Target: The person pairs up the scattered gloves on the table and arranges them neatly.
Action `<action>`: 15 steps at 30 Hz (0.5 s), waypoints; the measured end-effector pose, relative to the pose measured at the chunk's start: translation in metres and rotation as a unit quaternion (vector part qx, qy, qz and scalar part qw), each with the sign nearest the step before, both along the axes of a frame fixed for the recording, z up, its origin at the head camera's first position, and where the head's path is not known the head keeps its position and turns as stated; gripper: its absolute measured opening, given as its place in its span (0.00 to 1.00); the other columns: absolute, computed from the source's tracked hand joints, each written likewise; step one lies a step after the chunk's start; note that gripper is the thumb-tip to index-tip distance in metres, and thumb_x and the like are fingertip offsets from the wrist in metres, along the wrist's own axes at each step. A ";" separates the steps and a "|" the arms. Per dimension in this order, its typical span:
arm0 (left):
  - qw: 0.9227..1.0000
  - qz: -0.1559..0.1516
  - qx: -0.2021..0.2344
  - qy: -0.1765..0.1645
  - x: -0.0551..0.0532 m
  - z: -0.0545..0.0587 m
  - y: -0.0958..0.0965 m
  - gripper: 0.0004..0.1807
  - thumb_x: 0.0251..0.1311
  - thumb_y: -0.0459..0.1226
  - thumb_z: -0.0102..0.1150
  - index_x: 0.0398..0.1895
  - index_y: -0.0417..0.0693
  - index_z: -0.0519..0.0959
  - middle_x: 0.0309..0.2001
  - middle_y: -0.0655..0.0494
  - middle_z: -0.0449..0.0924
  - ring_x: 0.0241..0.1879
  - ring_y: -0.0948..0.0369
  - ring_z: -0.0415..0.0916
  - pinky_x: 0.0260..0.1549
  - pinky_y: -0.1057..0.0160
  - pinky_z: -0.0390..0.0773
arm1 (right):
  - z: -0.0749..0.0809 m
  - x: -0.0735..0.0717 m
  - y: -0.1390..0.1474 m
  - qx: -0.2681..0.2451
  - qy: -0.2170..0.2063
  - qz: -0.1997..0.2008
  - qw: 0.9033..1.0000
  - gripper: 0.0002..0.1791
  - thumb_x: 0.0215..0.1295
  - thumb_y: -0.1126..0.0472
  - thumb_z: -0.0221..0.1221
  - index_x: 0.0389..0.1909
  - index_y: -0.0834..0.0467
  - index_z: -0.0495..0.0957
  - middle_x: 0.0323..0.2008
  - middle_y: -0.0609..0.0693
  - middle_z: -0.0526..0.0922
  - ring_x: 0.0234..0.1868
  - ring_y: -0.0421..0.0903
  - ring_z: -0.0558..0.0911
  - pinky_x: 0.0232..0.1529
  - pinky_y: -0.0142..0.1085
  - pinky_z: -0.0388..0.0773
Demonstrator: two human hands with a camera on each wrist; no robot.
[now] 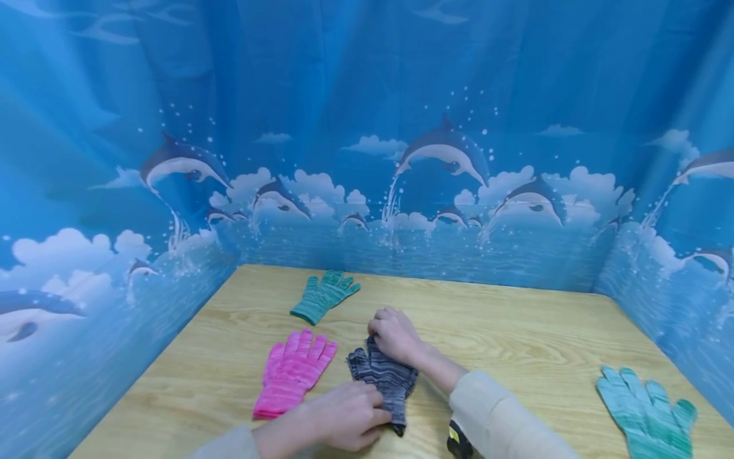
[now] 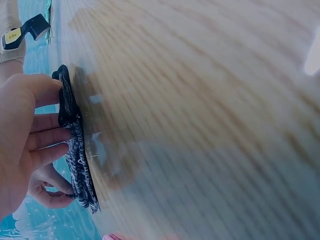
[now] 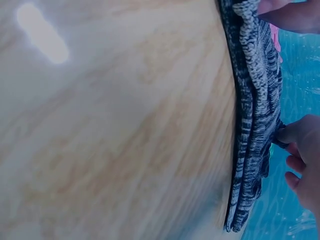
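Right fingers (image 1: 383, 320) pinch the partly covered grey glove (image 1: 385, 377); whether left fingers (image 2: 49, 138) grip it, I cannot tell.

The right grip (image 3: 306, 160) pinches a dark knitted glove (image 3: 255, 105) — the left grip (image 3: 295, 16) touches it at frame top.

Woodgrain table (image 1: 527, 338), pink glove (image 1: 292, 375), grey glove (image 1: 388, 377), green gloves (image 1: 323, 297) (image 1: 650, 414)

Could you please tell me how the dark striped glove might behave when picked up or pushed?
The dark striped glove is probably floppy, since its knit fabric shows soft folds. It should be light, being thin knitwear. Lying low on the table, it seems unlikely to roll.
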State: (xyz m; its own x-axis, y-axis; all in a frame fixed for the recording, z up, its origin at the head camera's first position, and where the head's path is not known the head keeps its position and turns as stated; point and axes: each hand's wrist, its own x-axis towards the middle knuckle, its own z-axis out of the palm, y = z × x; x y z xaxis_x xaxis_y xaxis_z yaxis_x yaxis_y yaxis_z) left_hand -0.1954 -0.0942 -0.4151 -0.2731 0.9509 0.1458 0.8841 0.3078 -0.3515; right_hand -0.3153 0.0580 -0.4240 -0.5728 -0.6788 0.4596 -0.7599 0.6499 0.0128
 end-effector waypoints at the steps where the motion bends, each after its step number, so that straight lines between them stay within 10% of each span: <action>1: 1.000 0.000 0.001 -0.003 0.000 0.000 0.000 0.12 0.57 0.48 0.57 0.41 0.58 0.82 0.26 0.68 0.70 0.28 0.71 0.66 0.25 0.74 0.62 | 0.000 0.000 -0.001 0.002 0.003 0.003 1.000 0.06 0.50 0.68 0.60 0.26 0.54 0.82 0.27 0.47 0.74 0.30 0.44 0.71 0.30 0.37 0.69; 15: 1.000 0.008 -0.002 -0.030 0.000 0.001 -0.001 0.14 0.58 0.47 0.57 0.46 0.57 0.82 0.27 0.68 0.70 0.29 0.72 0.64 0.27 0.77 0.62 | -0.007 0.001 -0.003 0.027 -0.019 -0.007 0.999 0.07 0.51 0.66 0.61 0.34 0.57 0.81 0.30 0.49 0.82 0.32 0.46 0.76 0.32 0.38 0.72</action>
